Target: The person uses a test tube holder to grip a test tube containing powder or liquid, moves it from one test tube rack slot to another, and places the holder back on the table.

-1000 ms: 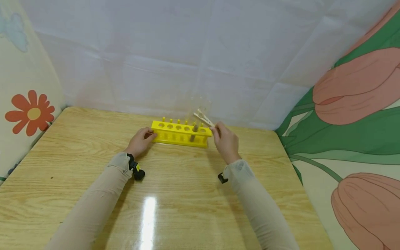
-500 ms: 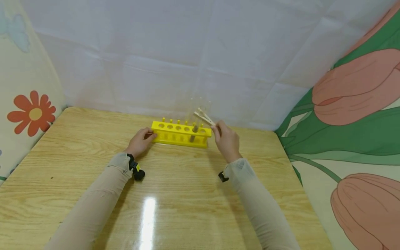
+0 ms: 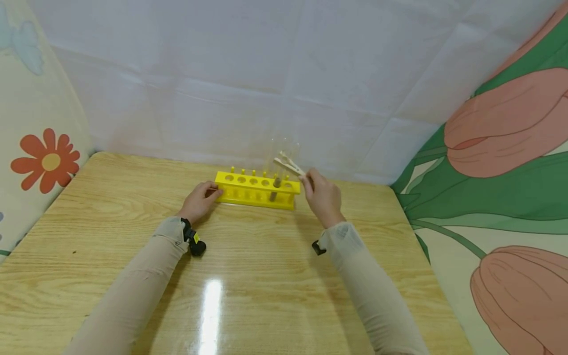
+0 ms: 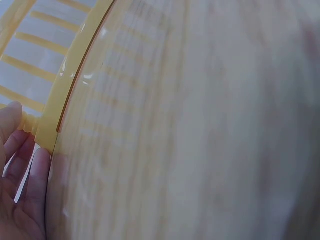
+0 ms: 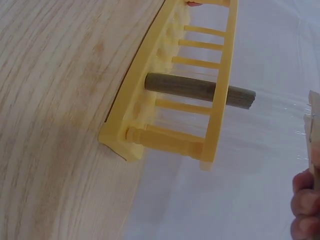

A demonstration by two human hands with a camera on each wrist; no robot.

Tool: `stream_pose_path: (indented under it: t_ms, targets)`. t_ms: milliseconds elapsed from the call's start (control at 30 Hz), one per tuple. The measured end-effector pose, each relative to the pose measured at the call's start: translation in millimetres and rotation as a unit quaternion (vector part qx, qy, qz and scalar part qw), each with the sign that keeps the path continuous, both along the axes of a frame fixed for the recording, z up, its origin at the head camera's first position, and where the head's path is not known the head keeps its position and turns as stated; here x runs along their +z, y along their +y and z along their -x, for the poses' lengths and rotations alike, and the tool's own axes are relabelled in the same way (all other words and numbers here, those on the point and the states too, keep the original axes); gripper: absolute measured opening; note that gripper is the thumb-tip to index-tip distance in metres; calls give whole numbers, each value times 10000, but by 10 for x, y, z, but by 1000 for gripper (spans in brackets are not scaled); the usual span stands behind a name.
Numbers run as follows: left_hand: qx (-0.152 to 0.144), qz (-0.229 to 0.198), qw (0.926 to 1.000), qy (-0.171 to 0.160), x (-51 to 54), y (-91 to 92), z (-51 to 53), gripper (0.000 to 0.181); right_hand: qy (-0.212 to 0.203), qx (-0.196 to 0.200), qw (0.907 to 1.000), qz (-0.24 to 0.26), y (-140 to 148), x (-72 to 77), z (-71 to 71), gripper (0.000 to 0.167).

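Observation:
A yellow test tube rack (image 3: 255, 202) stands upright on the table. My left hand (image 3: 197, 203) holds its left end; in the left wrist view the thumb and fingers (image 4: 39, 172) close about the end post. My right hand (image 3: 323, 198) pinches a wooden test tube clamp (image 3: 290, 165) above the rack's right end. The clamp's tip lies at the upper part of the clear test tubes; whether it grips one, I cannot tell. A dark grey-brown filling (image 5: 185, 86) sits low in one tube, reaching through the rack's top plate. The clear glass is hard to make out.
The wood-grain table (image 3: 257, 276) spreads in front of the rack. A white cloth (image 3: 222, 88) hangs close behind it. Printed flower panels (image 3: 510, 162) border both sides. Short yellow pegs line the back of the rack.
My right hand has shifted very slightly up and to the right, and the clamp's tip sits a touch higher. The left hand and the rack have stayed put.

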State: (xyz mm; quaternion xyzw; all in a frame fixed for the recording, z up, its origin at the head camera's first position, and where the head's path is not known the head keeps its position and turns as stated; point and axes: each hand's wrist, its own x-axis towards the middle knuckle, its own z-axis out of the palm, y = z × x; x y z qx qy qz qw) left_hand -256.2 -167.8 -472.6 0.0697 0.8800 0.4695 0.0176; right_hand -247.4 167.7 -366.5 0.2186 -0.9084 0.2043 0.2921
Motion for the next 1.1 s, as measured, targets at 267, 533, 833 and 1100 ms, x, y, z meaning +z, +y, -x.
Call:
stream_pose_path:
  t_ms: [267, 533, 833, 1100]
  targets:
    - [21, -7, 10000, -19, -24, -5, 18, 42, 7, 41, 10000, -46, 3, 52, 23, 24]
    - [20, 3, 10000, -27, -16, 1, 22, 42, 18, 43, 10000, -55, 11, 97, 55, 23]
    - [36, -36, 10000, -36, -12, 2, 24, 42, 142, 81, 9999, 7, 11, 163, 59, 25]
    - [41, -67, 9999, -69, 7, 3, 17, 42, 210, 152, 9996, 144, 7, 209, 67, 25]
